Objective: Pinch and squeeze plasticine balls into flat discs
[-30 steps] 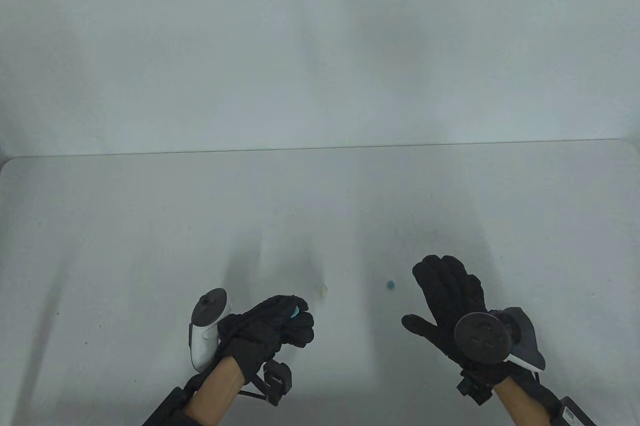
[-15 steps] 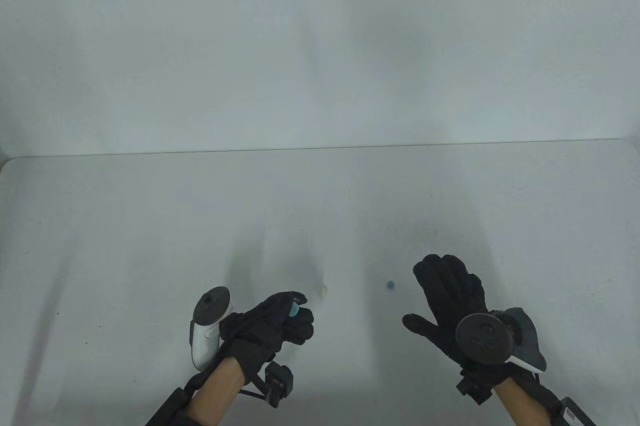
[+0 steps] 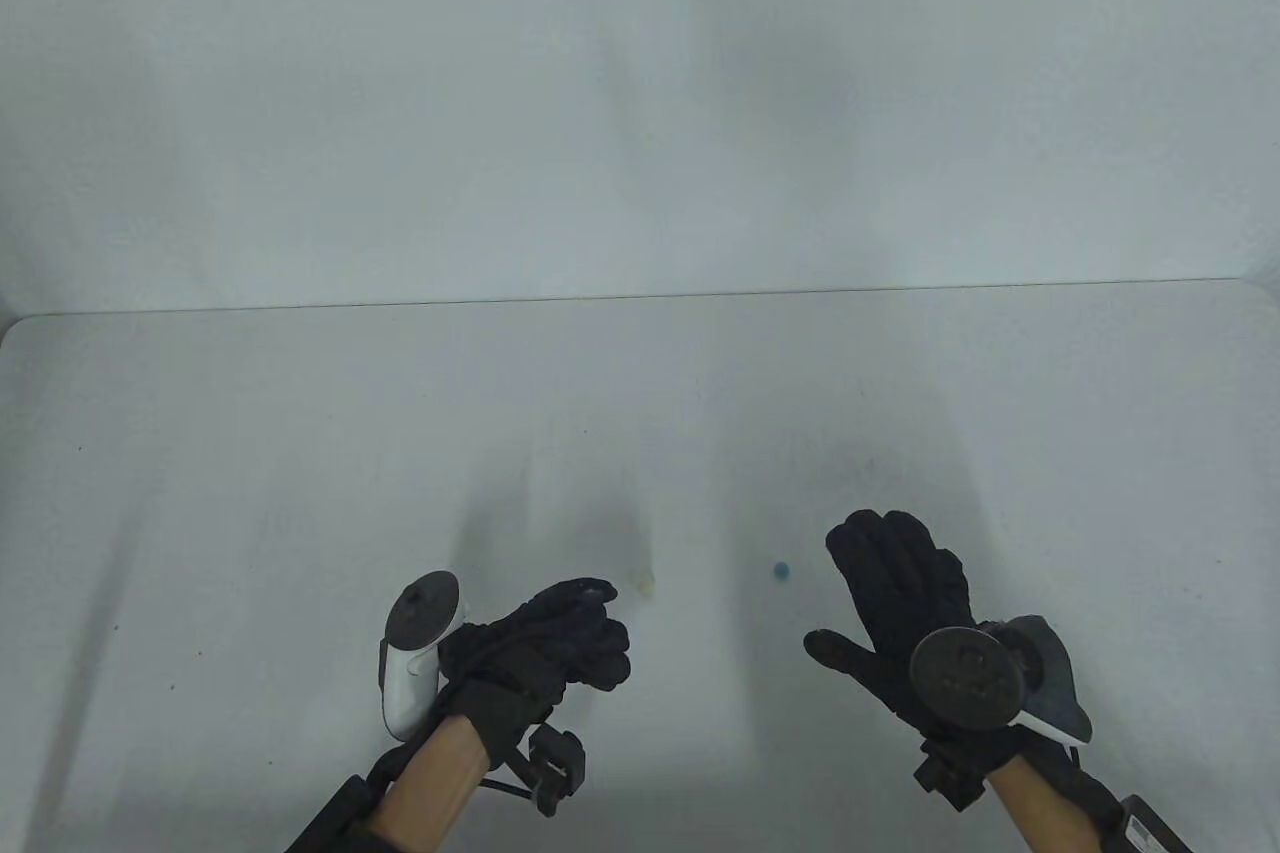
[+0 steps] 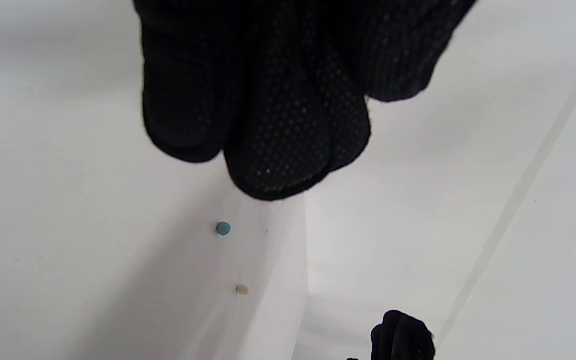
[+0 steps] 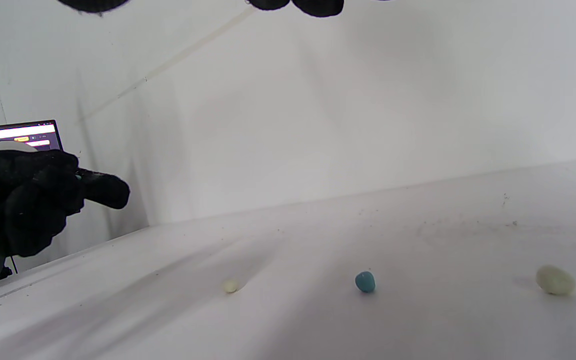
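While the left hand (image 3: pixel 545 638) stays pinched shut, contents hidden, and the right hand (image 3: pixel 900 593) hovers open, the blue ball (image 3: pixel 780 571) on the counter (image 3: pixel 300 453) looks soft, light; pinch its sides.

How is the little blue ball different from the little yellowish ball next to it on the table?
The blue ball is teal, while the cream ball is pale yellowish-white. The blue ball looks a bit bigger and lies nearer the right hand; the cream ball lies nearer the left hand. Both rest loose on the table, unsquashed.
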The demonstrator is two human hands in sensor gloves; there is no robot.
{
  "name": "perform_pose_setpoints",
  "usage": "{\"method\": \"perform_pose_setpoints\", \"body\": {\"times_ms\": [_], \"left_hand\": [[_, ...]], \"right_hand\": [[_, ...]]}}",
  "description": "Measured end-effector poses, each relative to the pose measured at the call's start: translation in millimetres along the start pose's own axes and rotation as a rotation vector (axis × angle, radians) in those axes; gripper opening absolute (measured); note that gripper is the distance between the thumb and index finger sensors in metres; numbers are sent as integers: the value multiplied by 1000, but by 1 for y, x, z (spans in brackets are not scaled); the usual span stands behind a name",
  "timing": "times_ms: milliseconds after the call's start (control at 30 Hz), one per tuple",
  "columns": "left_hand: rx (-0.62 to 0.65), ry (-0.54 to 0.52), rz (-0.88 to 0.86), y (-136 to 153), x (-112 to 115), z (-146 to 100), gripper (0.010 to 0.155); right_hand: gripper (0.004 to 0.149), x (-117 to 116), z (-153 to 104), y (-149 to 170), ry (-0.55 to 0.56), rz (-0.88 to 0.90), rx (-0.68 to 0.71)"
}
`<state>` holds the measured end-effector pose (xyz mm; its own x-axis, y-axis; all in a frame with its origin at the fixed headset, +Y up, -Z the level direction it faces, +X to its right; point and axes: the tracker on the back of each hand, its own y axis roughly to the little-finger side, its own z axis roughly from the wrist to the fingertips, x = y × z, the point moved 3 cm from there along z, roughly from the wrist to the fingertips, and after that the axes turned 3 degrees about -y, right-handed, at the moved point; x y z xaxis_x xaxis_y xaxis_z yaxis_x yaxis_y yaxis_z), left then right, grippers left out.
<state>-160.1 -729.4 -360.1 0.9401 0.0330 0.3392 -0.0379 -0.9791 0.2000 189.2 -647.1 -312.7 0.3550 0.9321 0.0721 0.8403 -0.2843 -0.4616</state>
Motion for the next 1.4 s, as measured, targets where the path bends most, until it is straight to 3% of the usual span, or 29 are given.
{"method": "perform_pose_setpoints", "body": {"times_ms": [67, 167, 367, 633, 767, 833, 900, 967, 1133, 1400], "left_hand": [[-25, 18, -35, 5, 0, 0, 59], [-38, 99, -136, 9, 5, 0, 75], [-40, 14, -24, 6, -1, 1, 49], [-3, 2, 39, 0, 0, 0, 43], [-60, 18, -26, 8, 2, 1, 43], [-68, 40, -77, 11, 3, 1, 50], [-55, 103, -121, 12, 6, 0, 72], [-44, 81, -147, 12, 5, 0, 76], [-70, -12, -59, 14, -6, 0, 48], [-60, -45, -4, 11, -7, 0, 41]], "right_hand": [[85, 1, 0, 0, 6, 3, 1], [85, 1, 0, 0, 6, 2, -1], [85, 1, 0, 0, 6, 1, -1], [85, 2, 0, 0, 11, 2, 2], [85, 1, 0, 0, 11, 0, 1], [85, 2, 0, 0, 13, 4, 2], [85, 1, 0, 0, 11, 3, 1], [85, 2, -1, 0, 13, 3, 0], [85, 1, 0, 0, 6, 3, 0], [85, 1, 0, 0, 8, 3, 2]]}}
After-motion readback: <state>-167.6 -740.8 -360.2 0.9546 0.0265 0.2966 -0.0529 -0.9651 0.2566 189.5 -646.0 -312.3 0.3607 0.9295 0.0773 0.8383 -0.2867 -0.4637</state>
